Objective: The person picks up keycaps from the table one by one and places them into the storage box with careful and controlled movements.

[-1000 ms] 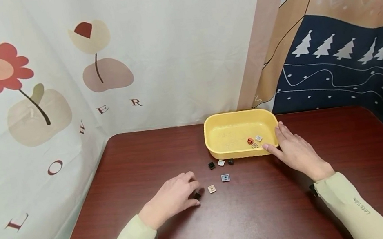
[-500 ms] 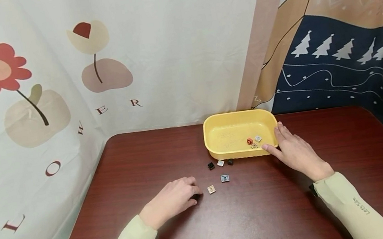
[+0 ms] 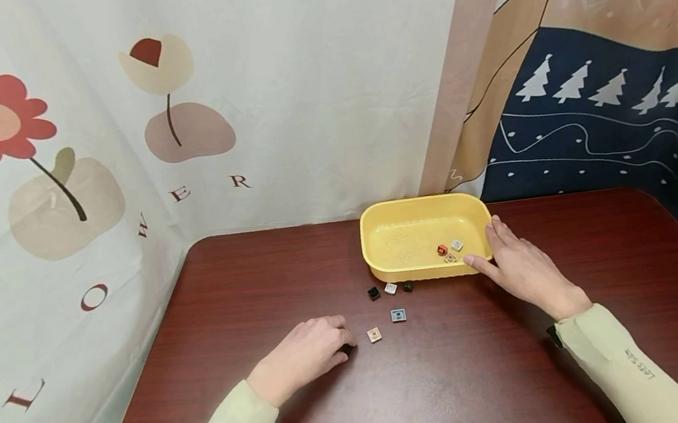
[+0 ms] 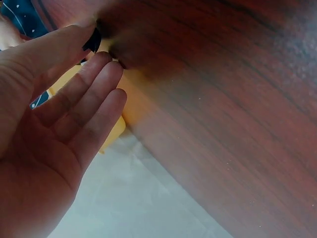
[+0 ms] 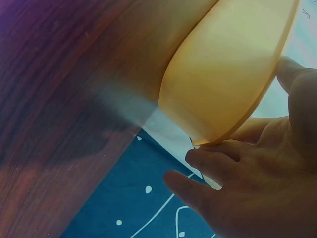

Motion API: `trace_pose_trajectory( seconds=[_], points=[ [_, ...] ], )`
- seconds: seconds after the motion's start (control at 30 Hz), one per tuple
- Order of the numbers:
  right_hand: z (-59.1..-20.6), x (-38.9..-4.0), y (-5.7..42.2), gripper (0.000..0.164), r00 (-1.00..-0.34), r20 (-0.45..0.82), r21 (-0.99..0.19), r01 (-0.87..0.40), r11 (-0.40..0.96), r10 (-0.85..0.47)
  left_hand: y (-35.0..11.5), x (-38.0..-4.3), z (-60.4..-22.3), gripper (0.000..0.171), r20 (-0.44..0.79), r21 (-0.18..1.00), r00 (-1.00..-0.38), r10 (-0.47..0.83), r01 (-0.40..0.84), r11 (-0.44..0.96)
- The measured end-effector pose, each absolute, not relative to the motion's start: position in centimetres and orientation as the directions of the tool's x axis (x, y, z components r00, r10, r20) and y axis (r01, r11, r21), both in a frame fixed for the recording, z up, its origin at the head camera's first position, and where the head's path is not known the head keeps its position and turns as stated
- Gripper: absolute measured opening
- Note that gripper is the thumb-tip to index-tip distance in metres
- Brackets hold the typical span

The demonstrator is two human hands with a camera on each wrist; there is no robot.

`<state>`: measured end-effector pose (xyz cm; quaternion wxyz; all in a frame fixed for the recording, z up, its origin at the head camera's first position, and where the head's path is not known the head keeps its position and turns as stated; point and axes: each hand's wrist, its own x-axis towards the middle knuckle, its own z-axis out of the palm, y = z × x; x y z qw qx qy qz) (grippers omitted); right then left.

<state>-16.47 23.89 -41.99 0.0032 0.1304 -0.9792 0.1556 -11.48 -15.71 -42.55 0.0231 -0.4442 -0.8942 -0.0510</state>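
My left hand hovers low over or rests at the table, left of a beige square keycap-like piece. Its thumb and fingertips pinch a small black piece, mostly hidden in the head view. At the yellow tub, my right hand holds the front right corner, thumb on the front rim and fingers along the end wall. Inside the tub lie an orange-red piece, a white piece and a beige piece.
In front of the tub sit a black piece, a white piece and another dark piece. A blue-grey square piece lies nearer. Printed curtains hang behind the dark red table.
My left thumb and fingers have come together over the black piece, which stood visible between them a second ago. My right hand and the tub keep their place.
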Motion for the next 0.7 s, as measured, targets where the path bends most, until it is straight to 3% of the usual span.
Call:
trace_pose_trajectory(
  seconds=[0.37, 0.7],
  points=[
    [-41.9, -16.4, 23.9, 0.093, -0.965, 0.051, -0.309, -0.259, 0.915, -0.256, -15.3, -12.1, -41.3, 0.013, 0.202, 0.045, -0.629, 0.751, 0.772, 0.634],
    [-41.8, -16.5, 23.9, 0.096, -0.968, 0.031, -0.324, -0.245, 0.914, -0.248, -14.1, -13.4, -40.0, 0.018, 0.336, 0.039, -0.602, 0.724, 0.777, 0.628]
  ],
)
